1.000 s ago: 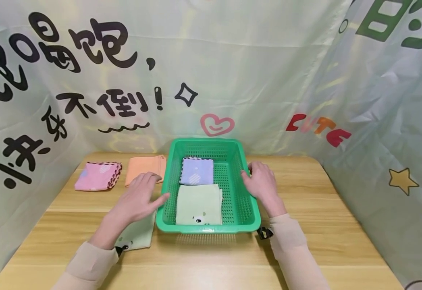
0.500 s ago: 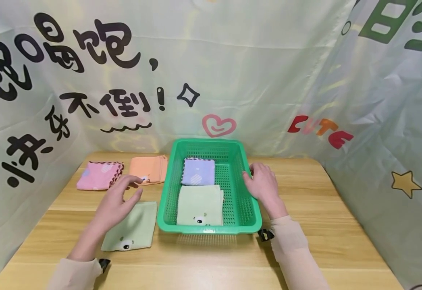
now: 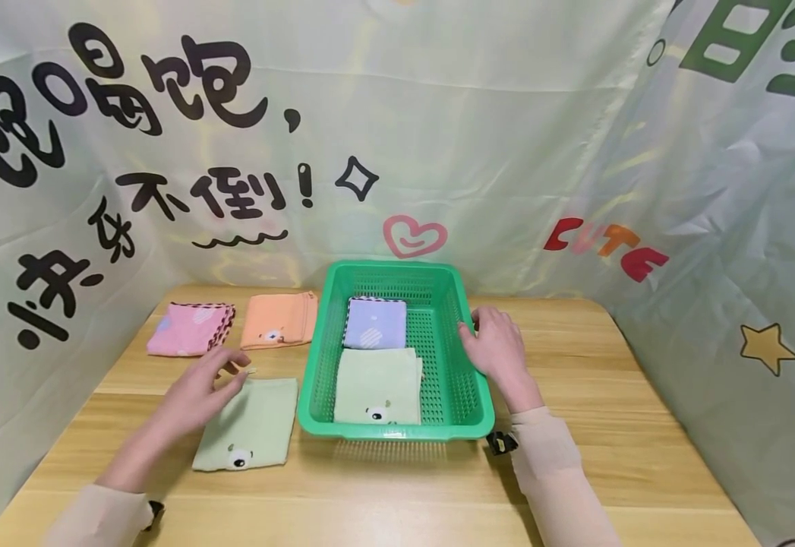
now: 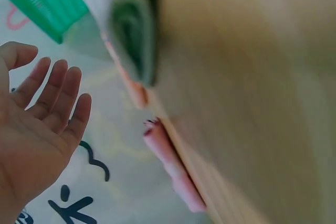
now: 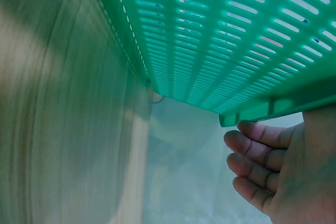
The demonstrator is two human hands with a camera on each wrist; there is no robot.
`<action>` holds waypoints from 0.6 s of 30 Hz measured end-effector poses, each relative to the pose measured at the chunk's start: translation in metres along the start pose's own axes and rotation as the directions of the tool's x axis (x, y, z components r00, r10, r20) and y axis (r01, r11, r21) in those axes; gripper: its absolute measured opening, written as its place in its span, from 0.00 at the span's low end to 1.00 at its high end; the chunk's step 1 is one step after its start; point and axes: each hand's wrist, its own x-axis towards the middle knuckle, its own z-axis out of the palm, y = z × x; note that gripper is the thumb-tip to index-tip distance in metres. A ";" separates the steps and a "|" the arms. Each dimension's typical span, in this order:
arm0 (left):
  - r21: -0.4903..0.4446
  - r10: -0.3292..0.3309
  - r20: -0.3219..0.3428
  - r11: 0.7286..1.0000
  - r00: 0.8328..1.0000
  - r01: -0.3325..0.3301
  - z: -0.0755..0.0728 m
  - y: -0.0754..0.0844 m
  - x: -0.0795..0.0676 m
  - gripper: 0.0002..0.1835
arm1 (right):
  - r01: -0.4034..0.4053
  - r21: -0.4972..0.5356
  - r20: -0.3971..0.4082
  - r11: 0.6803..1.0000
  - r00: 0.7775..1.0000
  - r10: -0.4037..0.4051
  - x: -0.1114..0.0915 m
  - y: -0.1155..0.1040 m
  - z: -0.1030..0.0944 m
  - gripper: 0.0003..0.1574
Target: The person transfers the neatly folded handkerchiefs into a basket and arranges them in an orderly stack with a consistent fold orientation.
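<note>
And at the near edge, two pale sleeves (image 3: 553,456) reached in over the wooden table (image 3: 397,505), a dark bit of gear showing at each cuff. Just past them, on the left, I had the loose green cloth (image 3: 257,422), folded flat on the wood, its printed eye toward me. Right at its far left corner hung the left hand (image 3: 195,389), nothing in it; the left wrist view gave me the palm, fingers loosely spread and slightly bent, with a gap to the cloth.

Over to the middle! There stood the green basket (image 3: 370,432), just beside that cloth. The right hand (image 3: 497,342) had its right rim, thumb over the top, fingers outside; the right wrist view showed a fingertip against the rim's edge, the thumb out of sight there, so how firmly it pinched I couldn't tell.

Inside, nearer me, lay the second green cloth (image 3: 376,380), and behind it the purple cloth (image 3: 375,324), both along the left side. Farther back on the table, left of the basket, came the orange cloth (image 3: 277,319), then the pink cloth (image 3: 188,330). Beyond everything hung the printed curtain (image 3: 506,152), pink heart and "CUTE" facing me.
</note>
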 end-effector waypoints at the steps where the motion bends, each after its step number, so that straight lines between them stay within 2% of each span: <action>1: 0.004 0.001 0.016 1.000 1.000 -0.001 0.000 -0.003 -0.001 0.12 | 0.001 0.001 0.000 1.000 1.000 -0.001 0.000 0.000 0.000 0.23; 5: 0.012 0.004 0.100 1.000 0.995 -0.005 -0.003 -0.017 -0.003 0.14 | 0.004 0.007 0.000 1.000 1.000 -0.004 0.001 0.001 0.000 0.23; 9: 0.033 0.014 0.187 0.999 0.982 -0.020 -0.005 -0.029 -0.005 0.17 | 0.003 0.010 0.002 1.000 1.000 -0.003 0.001 0.001 0.000 0.23; 13: 0.030 0.014 0.232 0.999 0.973 -0.021 -0.007 -0.040 -0.006 0.20 | 0.001 0.012 0.003 1.000 1.000 -0.001 0.001 0.001 0.000 0.23; 18: -0.015 -0.020 0.271 1.000 0.962 0.025 -0.008 -0.045 -0.004 0.21 | 0.001 0.014 0.006 1.000 1.000 -0.001 0.000 0.000 0.000 0.23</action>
